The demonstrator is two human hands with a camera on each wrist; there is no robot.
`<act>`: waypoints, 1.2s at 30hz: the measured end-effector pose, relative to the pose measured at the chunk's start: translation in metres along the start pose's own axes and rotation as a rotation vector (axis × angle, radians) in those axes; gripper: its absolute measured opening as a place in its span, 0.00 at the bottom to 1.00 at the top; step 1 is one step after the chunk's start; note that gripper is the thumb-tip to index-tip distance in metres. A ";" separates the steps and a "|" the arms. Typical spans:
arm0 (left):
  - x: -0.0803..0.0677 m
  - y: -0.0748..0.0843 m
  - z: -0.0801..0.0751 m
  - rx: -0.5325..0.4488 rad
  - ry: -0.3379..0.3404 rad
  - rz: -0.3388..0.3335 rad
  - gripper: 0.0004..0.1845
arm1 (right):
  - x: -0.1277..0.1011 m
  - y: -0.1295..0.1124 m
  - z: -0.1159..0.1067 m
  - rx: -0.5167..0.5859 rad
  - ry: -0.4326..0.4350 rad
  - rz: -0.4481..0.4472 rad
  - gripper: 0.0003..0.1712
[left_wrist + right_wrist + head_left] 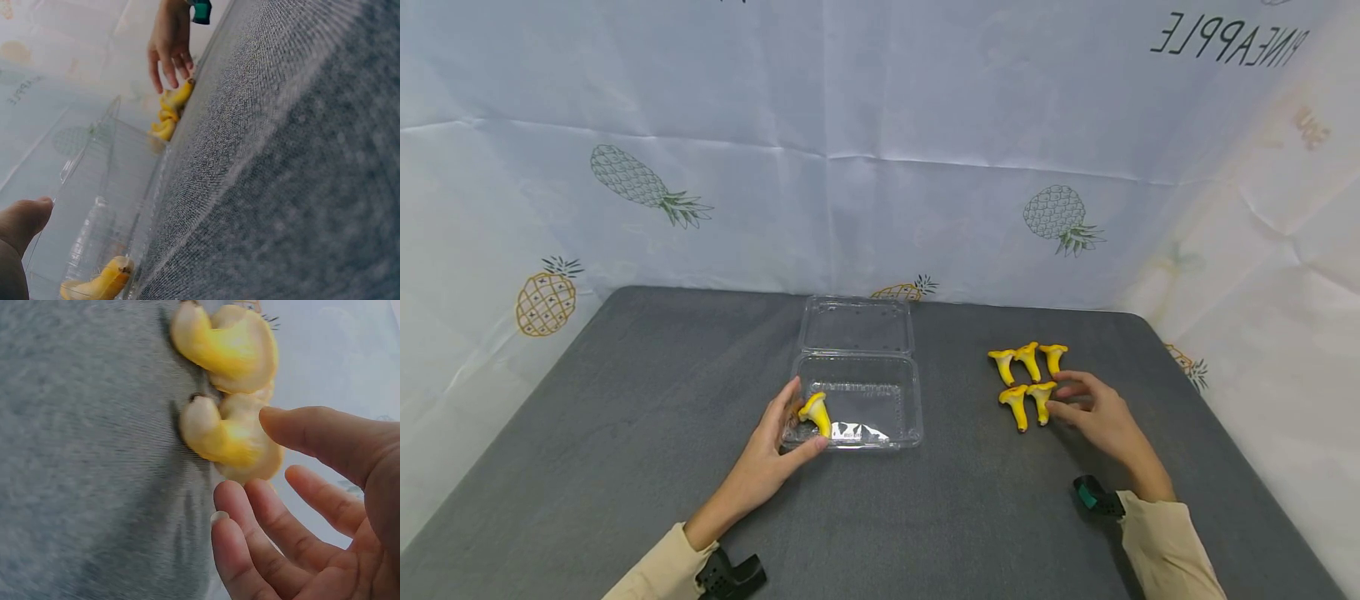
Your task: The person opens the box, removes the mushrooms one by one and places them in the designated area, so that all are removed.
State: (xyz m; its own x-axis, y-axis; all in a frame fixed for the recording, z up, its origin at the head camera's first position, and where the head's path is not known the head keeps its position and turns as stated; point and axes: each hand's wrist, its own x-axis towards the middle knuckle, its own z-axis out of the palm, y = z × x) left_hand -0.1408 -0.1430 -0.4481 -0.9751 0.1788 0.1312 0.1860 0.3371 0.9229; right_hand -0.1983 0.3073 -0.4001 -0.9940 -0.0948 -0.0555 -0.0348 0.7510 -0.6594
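Note:
A clear plastic clamshell box [880, 408] stands with its lid [857, 325] raised toward the back. One yellow chanterelle mushroom [817, 414] lies in its left part. My left hand [767, 460] rests against the box's front left corner, the fingers along the left side and the thumb [28, 219] at the front edge. On the right, several more chanterelle mushrooms [1015, 404] lie in two rows. My right hand [1101, 421] is beside the nearest right mushroom [240, 437], with thumb and fingers spread around its cap and a gap visible between them.
A dark grey cloth-covered table [955, 508] holds everything. Behind it hangs a white curtain [865, 208] printed with pineapples. Black bands sit on both wrists, one at the right sleeve [1168, 542].

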 end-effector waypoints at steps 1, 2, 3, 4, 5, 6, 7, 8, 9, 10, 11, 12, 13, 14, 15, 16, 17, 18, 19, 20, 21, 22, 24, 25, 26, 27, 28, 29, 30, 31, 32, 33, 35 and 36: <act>0.000 0.000 0.000 0.000 0.002 -0.001 0.49 | -0.001 -0.001 -0.001 -0.003 0.003 -0.003 0.36; 0.000 0.000 0.000 0.001 0.003 -0.002 0.49 | -0.001 -0.002 -0.002 -0.005 0.004 -0.008 0.35; 0.000 0.000 0.000 0.002 0.003 -0.002 0.49 | -0.001 -0.002 -0.003 -0.008 0.006 -0.013 0.35; 0.000 0.000 0.000 0.001 0.003 -0.002 0.49 | -0.002 -0.003 -0.004 -0.011 0.007 -0.018 0.35; 0.000 0.000 0.000 0.002 0.003 -0.003 0.49 | -0.002 -0.004 -0.005 -0.011 0.008 -0.017 0.35; 0.000 0.000 0.000 0.003 0.002 -0.005 0.49 | -0.003 -0.005 -0.006 -0.012 0.008 -0.021 0.35; 0.000 0.000 0.000 0.003 0.002 -0.005 0.49 | -0.003 -0.006 -0.006 -0.013 0.009 -0.025 0.35; 0.000 0.000 0.000 0.002 0.001 -0.006 0.49 | -0.004 -0.006 -0.007 -0.013 0.010 -0.030 0.35; 0.000 0.000 0.000 0.002 0.000 -0.007 0.49 | -0.004 -0.007 -0.007 -0.012 0.011 -0.032 0.35; 0.000 0.000 0.000 0.001 -0.001 -0.007 0.49 | -0.004 -0.009 -0.007 -0.012 0.012 -0.035 0.35; 0.000 0.000 0.000 0.000 -0.002 -0.008 0.49 | -0.005 -0.010 -0.007 -0.015 0.015 -0.038 0.35; 0.000 0.000 0.000 -0.002 -0.003 -0.008 0.48 | -0.005 -0.011 -0.007 -0.020 0.018 -0.040 0.35; 0.000 0.000 -0.001 -0.003 -0.004 -0.008 0.48 | -0.005 -0.013 -0.006 -0.024 0.020 -0.043 0.35; 0.000 0.000 -0.001 -0.004 -0.005 -0.008 0.48 | -0.005 -0.014 -0.006 -0.027 0.022 -0.045 0.35; 0.000 0.000 -0.001 -0.004 -0.006 -0.008 0.48 | -0.005 -0.016 -0.005 -0.031 0.022 -0.046 0.35; 0.000 0.000 -0.001 -0.005 -0.007 -0.009 0.48 | -0.005 -0.017 -0.004 -0.035 0.023 -0.048 0.35; 0.000 0.000 -0.001 -0.004 -0.007 -0.010 0.48 | -0.005 -0.019 -0.003 -0.039 0.023 -0.049 0.35; 0.000 0.000 -0.001 -0.003 -0.007 -0.010 0.48 | -0.005 -0.020 -0.003 -0.040 0.021 -0.051 0.35; 0.000 0.000 -0.001 -0.003 -0.007 -0.011 0.48 | -0.005 -0.022 -0.002 -0.040 0.019 -0.054 0.35; 0.000 0.000 -0.001 -0.003 -0.007 -0.011 0.48 | -0.005 -0.023 -0.002 -0.037 0.017 -0.056 0.35; 0.000 0.000 -0.001 -0.002 -0.007 -0.012 0.48 | -0.005 -0.025 -0.002 -0.036 0.017 -0.060 0.35; 0.000 0.000 -0.001 -0.001 -0.006 -0.011 0.48 | -0.006 -0.026 -0.002 -0.033 0.017 -0.065 0.35; 0.001 0.000 -0.001 0.000 -0.003 -0.009 0.48 | -0.007 -0.029 -0.002 -0.028 0.017 -0.077 0.34; 0.001 0.000 -0.001 0.001 -0.002 -0.007 0.48 | -0.007 -0.030 -0.001 -0.028 0.019 -0.085 0.34; 0.001 0.000 -0.001 0.001 -0.002 -0.005 0.48 | -0.007 -0.032 -0.001 -0.029 0.021 -0.094 0.33; 0.001 0.000 -0.001 0.001 -0.001 -0.004 0.48 | -0.008 -0.033 0.000 -0.028 0.021 -0.101 0.33; 0.001 0.000 -0.001 0.001 -0.002 -0.004 0.48 | -0.008 -0.034 0.001 -0.026 0.020 -0.110 0.32; 0.001 0.000 0.000 0.000 -0.002 -0.004 0.48 | -0.008 -0.036 0.001 -0.026 0.020 -0.118 0.32; 0.001 0.000 0.000 -0.001 -0.003 -0.004 0.48 | -0.009 -0.037 0.002 -0.025 0.019 -0.125 0.32; 0.001 0.000 0.000 -0.002 -0.004 -0.005 0.48 | -0.009 -0.039 0.003 -0.025 0.017 -0.131 0.31; 0.001 0.000 0.000 -0.002 -0.004 -0.007 0.48 | -0.009 -0.040 0.003 -0.022 0.016 -0.136 0.31; 0.001 0.000 0.000 -0.003 -0.005 -0.010 0.49 | -0.010 -0.042 0.004 -0.022 0.016 -0.140 0.31; 0.000 0.001 0.000 -0.004 -0.004 -0.013 0.49 | -0.010 -0.044 0.006 -0.023 0.018 -0.148 0.31; 0.000 0.001 0.000 -0.003 -0.003 -0.014 0.49 | -0.010 -0.046 0.007 -0.022 0.020 -0.151 0.31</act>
State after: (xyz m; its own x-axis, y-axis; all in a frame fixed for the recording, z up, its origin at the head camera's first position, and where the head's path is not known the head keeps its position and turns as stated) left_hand -0.1409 -0.1427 -0.4471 -0.9772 0.1773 0.1169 0.1718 0.3364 0.9259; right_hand -0.1858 0.2698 -0.3744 -0.9790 -0.1951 0.0585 -0.1865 0.7433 -0.6424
